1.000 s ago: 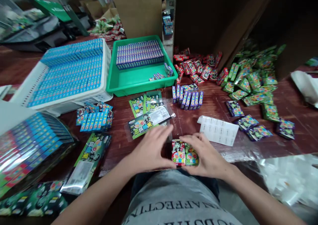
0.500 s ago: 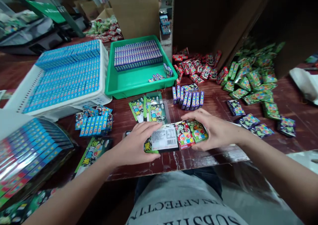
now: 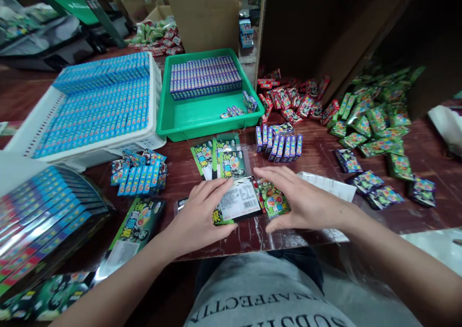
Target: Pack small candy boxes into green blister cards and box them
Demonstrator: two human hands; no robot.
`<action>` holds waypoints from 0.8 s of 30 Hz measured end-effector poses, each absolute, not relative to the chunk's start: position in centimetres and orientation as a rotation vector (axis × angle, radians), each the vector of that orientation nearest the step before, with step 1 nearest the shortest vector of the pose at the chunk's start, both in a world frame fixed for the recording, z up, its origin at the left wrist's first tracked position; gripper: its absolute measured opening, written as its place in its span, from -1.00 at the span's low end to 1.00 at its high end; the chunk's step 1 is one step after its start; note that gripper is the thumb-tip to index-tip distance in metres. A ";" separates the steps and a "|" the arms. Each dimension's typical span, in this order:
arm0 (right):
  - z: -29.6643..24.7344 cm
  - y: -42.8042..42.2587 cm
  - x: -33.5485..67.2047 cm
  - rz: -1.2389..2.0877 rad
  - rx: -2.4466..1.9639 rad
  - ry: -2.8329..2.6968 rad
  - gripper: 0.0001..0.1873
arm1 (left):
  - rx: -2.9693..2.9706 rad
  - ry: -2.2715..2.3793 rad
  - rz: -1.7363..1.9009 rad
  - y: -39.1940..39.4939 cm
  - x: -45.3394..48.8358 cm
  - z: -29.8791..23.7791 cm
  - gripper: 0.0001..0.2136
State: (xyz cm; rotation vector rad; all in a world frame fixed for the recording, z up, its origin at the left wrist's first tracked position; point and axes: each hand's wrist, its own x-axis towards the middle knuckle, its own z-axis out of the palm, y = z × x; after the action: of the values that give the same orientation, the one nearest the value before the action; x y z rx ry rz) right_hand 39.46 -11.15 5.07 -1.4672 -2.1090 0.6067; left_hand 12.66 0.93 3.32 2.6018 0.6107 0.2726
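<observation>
My left hand (image 3: 197,216) rests on a flat clear bag (image 3: 236,202) with a white label, its fingers curled over the bag's left end and pinching it against the dark red table (image 3: 317,156). My right hand (image 3: 301,202) grips a green small box (image 3: 276,202) with a red box half hidden beside it, and pushes them into the bag's right end. More flat bags (image 3: 220,156) lie just beyond the hands.
A white basket (image 3: 153,134) of blue boxes and a green tray (image 3: 202,122) of purple boxes stand at the back. Loose red boxes (image 3: 292,98), green boxes (image 3: 375,120) and purple boxes (image 3: 277,144) cover the right side. Blue boxes (image 3: 139,173) and filled packs (image 3: 135,221) lie left.
Both hands moved from the table's near edge forward onto the labelled bag. The right hand carried the red and green boxes to the bag's mouth and pushed them leftward.
</observation>
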 end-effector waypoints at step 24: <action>3.3 -10.4 38.5 0.454 -1.609 -1.314 -0.66 | 2.294 0.961 0.638 -5.2 16.7 1.0 -0.03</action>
State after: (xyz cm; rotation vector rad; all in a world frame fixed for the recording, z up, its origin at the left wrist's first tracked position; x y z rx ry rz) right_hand 38.48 -10.38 3.25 -1.6094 -1.3136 0.4536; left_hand 16.69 -5.15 1.04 2.2936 0.9611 0.6377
